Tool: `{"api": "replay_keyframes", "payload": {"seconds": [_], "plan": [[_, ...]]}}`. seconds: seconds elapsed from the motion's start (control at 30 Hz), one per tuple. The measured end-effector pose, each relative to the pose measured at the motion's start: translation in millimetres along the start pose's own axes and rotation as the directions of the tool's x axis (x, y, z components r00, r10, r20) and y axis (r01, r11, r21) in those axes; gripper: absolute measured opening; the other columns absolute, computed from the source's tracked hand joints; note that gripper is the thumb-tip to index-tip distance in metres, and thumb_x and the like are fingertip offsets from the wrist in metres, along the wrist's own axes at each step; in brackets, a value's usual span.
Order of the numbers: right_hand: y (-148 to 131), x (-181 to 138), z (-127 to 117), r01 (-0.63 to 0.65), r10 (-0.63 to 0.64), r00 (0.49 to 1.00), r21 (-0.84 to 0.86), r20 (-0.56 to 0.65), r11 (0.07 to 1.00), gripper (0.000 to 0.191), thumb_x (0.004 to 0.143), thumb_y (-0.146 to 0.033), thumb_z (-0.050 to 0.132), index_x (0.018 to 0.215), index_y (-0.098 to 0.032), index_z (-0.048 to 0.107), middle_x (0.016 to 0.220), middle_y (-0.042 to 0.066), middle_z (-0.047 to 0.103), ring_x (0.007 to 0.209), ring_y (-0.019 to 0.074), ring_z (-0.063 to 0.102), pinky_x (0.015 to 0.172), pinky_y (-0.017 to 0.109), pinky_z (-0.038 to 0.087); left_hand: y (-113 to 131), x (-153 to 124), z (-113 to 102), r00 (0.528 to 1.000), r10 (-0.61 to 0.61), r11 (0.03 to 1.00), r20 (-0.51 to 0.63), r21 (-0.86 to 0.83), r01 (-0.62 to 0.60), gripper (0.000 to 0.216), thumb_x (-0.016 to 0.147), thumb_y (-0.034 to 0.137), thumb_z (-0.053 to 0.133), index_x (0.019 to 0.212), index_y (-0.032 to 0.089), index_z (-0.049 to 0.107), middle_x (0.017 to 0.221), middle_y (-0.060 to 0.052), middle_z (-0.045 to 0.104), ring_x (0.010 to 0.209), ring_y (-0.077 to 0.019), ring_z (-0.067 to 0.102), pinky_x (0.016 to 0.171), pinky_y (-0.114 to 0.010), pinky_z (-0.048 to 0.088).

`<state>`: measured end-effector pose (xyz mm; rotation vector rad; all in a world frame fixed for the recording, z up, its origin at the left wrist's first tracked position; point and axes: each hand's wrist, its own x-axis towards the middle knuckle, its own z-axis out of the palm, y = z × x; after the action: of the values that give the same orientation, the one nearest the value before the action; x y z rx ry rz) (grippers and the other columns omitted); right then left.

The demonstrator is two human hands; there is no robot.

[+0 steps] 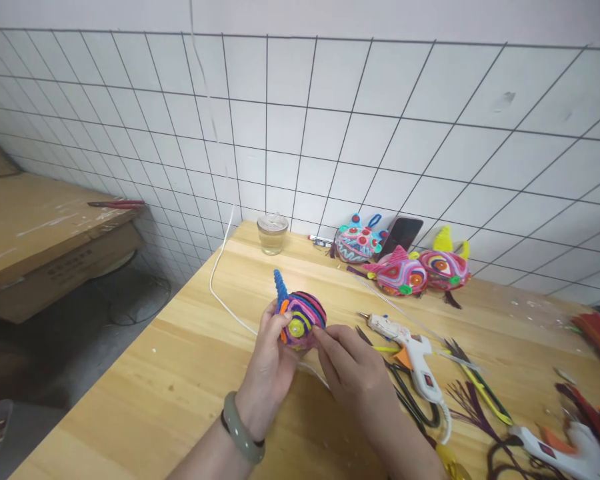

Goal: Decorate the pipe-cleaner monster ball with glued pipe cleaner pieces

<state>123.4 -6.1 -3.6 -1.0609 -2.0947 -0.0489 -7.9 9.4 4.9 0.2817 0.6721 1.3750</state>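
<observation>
Both my hands hold one small striped ball-shaped craft above the wooden table. It is wound in pink, purple, blue and orange bands, with a blue pipe-cleaner horn on top and a yellow-green round eye. My left hand wraps around its left side, with a green bangle on that wrist. My right hand pinches the craft at its lower right with the fingertips.
Three finished colourful crafts and a dark phone stand against the tiled wall. A glass jar is behind, a white cable runs left. Two glue guns, scissors and pipe cleaners lie right. A cardboard box sits left.
</observation>
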Motion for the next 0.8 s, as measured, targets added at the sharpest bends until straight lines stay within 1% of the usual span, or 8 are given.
{"api": "replay_keyframes", "payload": {"seconds": [0.17, 0.27, 0.37, 0.47, 0.53, 0.63, 0.73, 0.8], "plan": [[-5, 7, -3, 0.021, -0.021, 1.0, -0.025, 0.015, 0.999, 0.026, 0.088, -0.008, 0.043, 0.104, -0.015, 0.064, 0.079, 0.01, 0.065, 0.07, 0.0179, 0.063, 0.059, 0.028, 0.054, -1, 0, 0, 1.0, -0.009, 1.0, -0.025, -0.001, 0.009, 0.026, 0.071, 0.027, 0.064, 0.094, 0.019, 0.056, 0.078, 0.0, 0.063, 0.065, -0.0126, 0.057, 0.06, -0.026, 0.045], [-6, 7, -3, 0.029, -0.028, 0.999, -0.058, 0.032, 0.998, 0.026, 0.089, -0.008, 0.042, 0.103, -0.013, 0.063, 0.079, 0.011, 0.065, 0.069, 0.0187, 0.062, 0.058, 0.029, 0.054, -2, 0, 0, 1.0, -0.002, 1.0, -0.015, 0.004, 0.003, 0.023, 0.073, 0.026, 0.062, 0.094, 0.02, 0.055, 0.077, 0.0, 0.062, 0.063, -0.0119, 0.057, 0.059, -0.025, 0.045], [-5, 7, -4, 0.032, -0.03, 0.999, -0.036, 0.043, 0.999, 0.025, 0.088, -0.007, 0.044, 0.104, -0.012, 0.062, 0.081, 0.012, 0.065, 0.072, 0.0192, 0.062, 0.06, 0.029, 0.053, -3, 1, 0, 1.0, 0.013, 1.0, -0.004, 0.003, -0.013, 0.023, 0.074, 0.026, 0.061, 0.095, 0.02, 0.053, 0.076, 0.001, 0.061, 0.062, -0.0115, 0.056, 0.058, -0.025, 0.045], [-4, 9, -10, 0.001, -0.002, 0.999, 0.017, 0.043, 1.0, 0.022, 0.088, -0.01, 0.047, 0.102, -0.015, 0.063, 0.083, 0.011, 0.065, 0.076, 0.0194, 0.061, 0.064, 0.031, 0.052, -2, 0, 1, 0.999, 0.046, 0.999, -0.005, 0.02, -0.046, 0.029, 0.074, 0.024, 0.061, 0.101, 0.021, 0.05, 0.08, 0.0, 0.061, 0.064, -0.0114, 0.056, 0.058, -0.024, 0.044], [-4, 13, -16, -0.06, 0.056, 0.997, 0.093, 0.045, 0.994, 0.018, 0.088, -0.013, 0.049, 0.096, -0.018, 0.064, 0.083, 0.009, 0.065, 0.076, 0.0188, 0.061, 0.065, 0.031, 0.051, -1, -2, 3, 0.998, 0.063, 0.997, -0.01, 0.052, -0.062, 0.035, 0.074, 0.022, 0.061, 0.106, 0.022, 0.047, 0.084, -0.001, 0.061, 0.066, -0.012, 0.057, 0.059, -0.025, 0.045], [-2, 16, -23, -0.217, 0.207, 0.976, 0.236, 0.067, 0.947, 0.014, 0.088, -0.019, 0.051, 0.082, -0.02, 0.063, 0.076, 0.005, 0.064, 0.07, 0.0168, 0.06, 0.062, 0.029, 0.049, -3, -4, 5, 0.997, 0.075, 0.991, -0.01, 0.115, -0.073, 0.045, 0.072, 0.019, 0.063, 0.112, 0.023, 0.044, 0.087, -0.002, 0.061, 0.072, -0.0141, 0.059, 0.065, -0.028, 0.047], [-1, 18, -25, -0.418, 0.408, 0.907, 0.36, 0.106, 0.834, 0.012, 0.086, -0.029, 0.055, 0.082, -0.02, 0.062, 0.07, 0.003, 0.064, 0.064, 0.0168, 0.059, 0.059, 0.029, 0.047, -5, -6, 7, 0.997, 0.082, 0.982, -0.009, 0.174, -0.079, 0.048, 0.068, 0.018, 0.066, 0.111, 0.023, 0.044, 0.09, -0.003, 0.061, 0.078, -0.0148, 0.059, 0.069, -0.028, 0.046], [-2, 20, -25, -0.533, 0.517, 0.837, 0.488, 0.181, 0.692, 0.018, 0.084, -0.036, 0.058, 0.084, -0.019, 0.062, 0.071, 0.003, 0.064, 0.063, 0.017, 0.059, 0.058, 0.028, 0.048, -7, -6, 8, 0.996, 0.085, 0.974, 0.001, 0.21, -0.083, 0.049, 0.066, 0.018, 0.067, 0.109, 0.022, 0.045, 0.091, -0.003, 0.06, 0.079, -0.0148, 0.058, 0.07, -0.027, 0.046]]}}
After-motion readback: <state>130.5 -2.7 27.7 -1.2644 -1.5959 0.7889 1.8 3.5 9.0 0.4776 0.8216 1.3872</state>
